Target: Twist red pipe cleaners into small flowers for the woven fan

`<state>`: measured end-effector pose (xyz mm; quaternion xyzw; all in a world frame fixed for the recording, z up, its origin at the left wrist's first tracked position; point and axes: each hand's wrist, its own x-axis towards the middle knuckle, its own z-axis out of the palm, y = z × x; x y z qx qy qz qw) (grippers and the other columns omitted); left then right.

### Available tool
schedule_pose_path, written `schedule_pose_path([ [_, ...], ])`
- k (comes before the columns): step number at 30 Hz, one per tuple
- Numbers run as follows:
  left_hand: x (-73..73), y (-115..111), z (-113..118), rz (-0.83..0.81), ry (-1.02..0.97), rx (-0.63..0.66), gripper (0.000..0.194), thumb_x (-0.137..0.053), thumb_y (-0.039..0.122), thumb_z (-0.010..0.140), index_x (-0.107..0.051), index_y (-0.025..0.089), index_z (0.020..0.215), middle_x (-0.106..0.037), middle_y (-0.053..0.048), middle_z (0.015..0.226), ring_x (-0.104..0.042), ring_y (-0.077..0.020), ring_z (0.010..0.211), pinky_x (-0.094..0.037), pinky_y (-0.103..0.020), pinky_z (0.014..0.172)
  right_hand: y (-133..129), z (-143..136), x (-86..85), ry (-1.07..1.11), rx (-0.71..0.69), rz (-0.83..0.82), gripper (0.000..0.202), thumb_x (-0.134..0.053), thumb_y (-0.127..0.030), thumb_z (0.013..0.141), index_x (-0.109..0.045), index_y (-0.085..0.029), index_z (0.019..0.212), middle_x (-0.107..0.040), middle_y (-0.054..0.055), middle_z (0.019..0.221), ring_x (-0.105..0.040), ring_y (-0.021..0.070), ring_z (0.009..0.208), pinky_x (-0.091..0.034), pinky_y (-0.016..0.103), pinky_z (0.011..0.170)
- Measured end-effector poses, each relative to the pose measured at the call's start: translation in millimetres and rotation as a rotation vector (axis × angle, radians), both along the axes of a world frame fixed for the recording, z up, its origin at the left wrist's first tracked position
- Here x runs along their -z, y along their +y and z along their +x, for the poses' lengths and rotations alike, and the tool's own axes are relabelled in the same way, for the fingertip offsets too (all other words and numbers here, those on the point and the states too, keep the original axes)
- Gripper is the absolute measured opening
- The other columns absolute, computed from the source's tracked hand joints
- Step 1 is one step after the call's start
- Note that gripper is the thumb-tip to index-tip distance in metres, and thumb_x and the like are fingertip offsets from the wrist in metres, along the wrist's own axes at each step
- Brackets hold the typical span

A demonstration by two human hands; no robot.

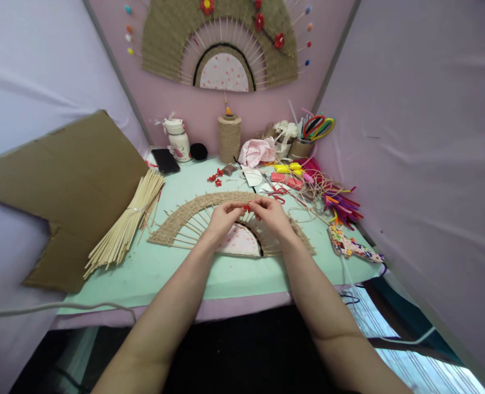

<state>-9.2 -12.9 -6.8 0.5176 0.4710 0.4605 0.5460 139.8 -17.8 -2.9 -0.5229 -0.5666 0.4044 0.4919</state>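
A small red piece [247,208] is pinched between the fingertips of both hands, over the middle of a half-round fan [185,218]. My left hand [227,216] grips it from the left side, and my right hand [270,215] from the right. The fan lies on the table, with thin sticks, a woven twine band and a pink-dotted white centre [240,241] edged in black. Both hands hide part of its band and sticks. Beyond the fan lie several small red flower-like pieces [215,177].
Stick bundle [123,227] and brown cardboard [90,202] stand left. Behind are a phone [166,161], white bottle [179,141] and twine spool [230,139]. Red scissors [278,192], coloured stems [343,205] and a patterned glue gun [351,246] with cord lie right.
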Motion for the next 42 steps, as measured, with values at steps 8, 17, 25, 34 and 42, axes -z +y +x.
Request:
schedule_pose_path([
  [8,6.8,3.3,-0.6,0.088,-0.002,-0.066,0.025,-0.074,0.027,0.059,-0.069,0.013,0.079,-0.071,-0.008,0.081,-0.063,-0.0166,0.075,-0.048,-0.029,0.072,-0.8,-1.1,2.9,-0.129,-0.076,0.024,0.026,-0.054,-0.038,0.08,-0.068,-0.016,0.078,-0.063,0.001,0.069,-0.053,0.0137,0.064,-0.041,0.026,0.06],
  [17,10.3,8.8,-4.8,-0.063,-0.194,0.039,0.028,-0.076,0.027,0.057,-0.07,0.013,0.081,-0.065,-0.001,0.066,-0.049,-0.0078,0.055,-0.036,-0.022,0.055,3.7,26.5,3.2,-0.036,-0.182,0.015,0.021,-0.06,-0.025,0.075,-0.067,-0.017,0.093,-0.068,0.002,0.08,-0.059,0.0131,0.07,-0.047,0.027,0.068],
  [25,-1.5,2.1,-5.0,-0.14,-0.286,0.115,0.026,-0.079,0.026,0.054,-0.069,0.013,0.074,-0.062,0.0,0.063,-0.047,-0.0067,0.053,-0.036,-0.023,0.054,2.7,22.6,0.5,-0.195,-0.349,0.34,0.011,-0.062,-0.026,0.082,-0.07,-0.022,0.089,-0.067,0.004,0.091,-0.06,0.0176,0.091,-0.045,0.033,0.086],
  [34,-5.3,-0.3,-5.7,-0.273,-0.372,0.21,0.033,-0.083,0.025,0.049,-0.068,0.012,0.075,-0.065,-0.002,0.067,-0.055,-0.0082,0.058,-0.042,-0.022,0.058,-2.7,21.4,-7.3,-0.271,-0.444,0.374,0.01,-0.057,-0.025,0.086,-0.067,-0.021,0.085,-0.059,0.004,0.087,-0.055,0.0174,0.087,-0.045,0.034,0.082],
  [42,-2.8,2.2,-3.1,0.026,-0.149,-0.035,0.025,-0.076,0.029,0.061,-0.069,0.014,0.079,-0.068,-0.003,0.071,-0.058,-0.012,0.065,-0.045,-0.027,0.067,-0.5,19.4,-3.1,-0.02,-0.256,0.125,0.018,-0.057,-0.035,0.083,-0.061,-0.019,0.088,-0.057,-0.002,0.073,-0.051,0.0115,0.065,-0.042,0.025,0.062],
])
